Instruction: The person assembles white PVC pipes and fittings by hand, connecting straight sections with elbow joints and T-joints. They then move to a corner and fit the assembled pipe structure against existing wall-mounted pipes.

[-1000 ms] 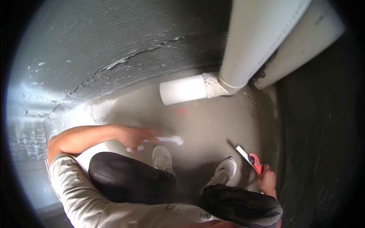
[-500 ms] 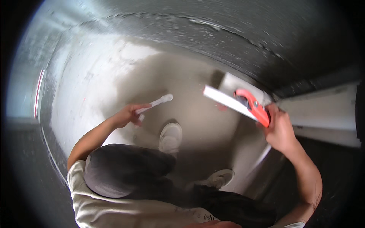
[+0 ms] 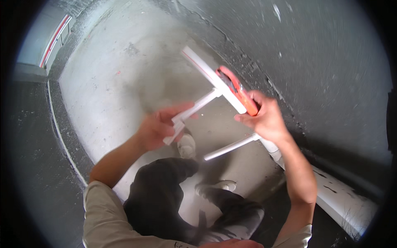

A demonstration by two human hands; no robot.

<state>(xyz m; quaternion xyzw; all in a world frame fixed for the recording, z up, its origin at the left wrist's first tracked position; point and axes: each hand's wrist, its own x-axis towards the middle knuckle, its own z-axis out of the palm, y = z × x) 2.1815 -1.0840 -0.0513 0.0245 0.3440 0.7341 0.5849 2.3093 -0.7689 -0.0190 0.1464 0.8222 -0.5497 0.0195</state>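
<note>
My left hand (image 3: 159, 126) is wrapped round a slim white pipe (image 3: 196, 106) with a short white piece (image 3: 173, 132) at its near end. The far end of that pipe meets or overlaps a longer white straight piece (image 3: 211, 76); whether they touch I cannot tell. My right hand (image 3: 266, 118) grips a red-orange hand tool (image 3: 237, 87) with a looped handle, which lies alongside the long white piece. Below the right hand, another slim white pipe (image 3: 231, 148) points left; whether that hand holds it is hidden.
A thick white pipe (image 3: 331, 192) lies at lower right beside the dark wall (image 3: 331, 82). Pale concrete floor (image 3: 111, 87) spreads around my feet, with a white shoe (image 3: 187, 146) near my left hand. Dark wall or edging (image 3: 62, 140) runs along the left.
The view has turned. My hands have come closer together, bringing the left hand's pipe up to the long white piece beside the red-orange tool. The lower slim pipe now shows more fully.
</note>
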